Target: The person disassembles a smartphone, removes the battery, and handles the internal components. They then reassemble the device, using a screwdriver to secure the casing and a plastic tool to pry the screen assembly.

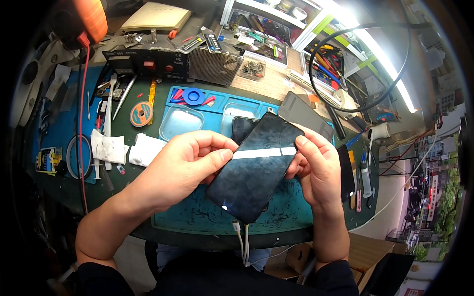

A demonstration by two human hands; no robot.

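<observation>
A dark smartphone is tilted between my two hands above the blue-green work mat. Its black, smudged glass reflects a bright white strip of light. My left hand pinches the left edge with thumb and fingers. At the upper right edge, my right hand grips with its thumb on the rim and fingers curled behind. Just below the phone's lower end, white cable ends hang at the mat's front; whether they touch the phone I cannot tell. Behind it, another dark phone shows partly.
A grey flat panel leans behind my right hand. Left of centre lie a clear tray, a solder spool and white tissue. A power supply box stands at the back. A syringe lies right; a black cable loop hangs above.
</observation>
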